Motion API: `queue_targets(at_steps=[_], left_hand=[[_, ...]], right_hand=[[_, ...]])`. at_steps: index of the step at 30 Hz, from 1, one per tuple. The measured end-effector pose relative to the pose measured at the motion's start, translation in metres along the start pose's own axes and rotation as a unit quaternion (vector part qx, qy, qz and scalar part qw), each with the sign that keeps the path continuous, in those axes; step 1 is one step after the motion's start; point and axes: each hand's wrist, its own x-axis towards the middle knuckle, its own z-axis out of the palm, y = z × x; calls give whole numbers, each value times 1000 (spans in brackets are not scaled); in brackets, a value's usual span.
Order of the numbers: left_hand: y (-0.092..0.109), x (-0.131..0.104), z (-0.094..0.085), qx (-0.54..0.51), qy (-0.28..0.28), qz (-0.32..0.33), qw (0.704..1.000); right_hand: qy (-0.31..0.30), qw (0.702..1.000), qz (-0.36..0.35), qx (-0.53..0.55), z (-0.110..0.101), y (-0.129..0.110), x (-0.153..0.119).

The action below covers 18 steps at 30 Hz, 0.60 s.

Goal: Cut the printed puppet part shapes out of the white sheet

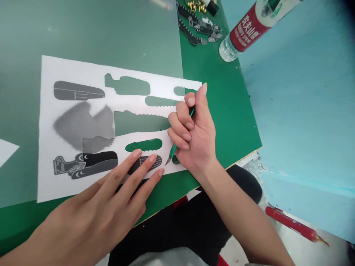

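Observation:
A white paper sheet [47,147] with printed dark shapes and several cut-out openings lies on the table. My left hand [111,199] presses flat on its lower part, fingers spread, the fingertips over a dark striped shape [155,162]. Curled around a green craft knife [172,150], my right hand [194,129] rests palm up at the sheet's right side, thumb raised. The knife's blade points down and left, close to the right end of the striped shape. Part of the handle is hidden by the fingers.
On the green table [233,107], cut dark pieces [194,31] and small gold fasteners [196,6] lie at the top. A water bottle [244,31] stands near the right edge, beside a blue wall [294,96]. A white paper corner [7,151] shows at far left.

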Motion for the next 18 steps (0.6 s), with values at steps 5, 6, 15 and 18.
queue_targets(at_steps=[5,6,15,18], left_hand=[[-1,5,-3,-6,24,-6,1000],[-2,5,-3,-10,24,-4,1000],[0,0,-2,2,-9,11,1000],[0,-3,1,-4,-29,10,1000]], right_hand=[[-47,998,25,-13,5,-2,-2],[-51,998,40,-6,4,-1,-3],[-2,1000,10,20,-5,6,-3],[1,1000,4,4,-4,7,-5]])
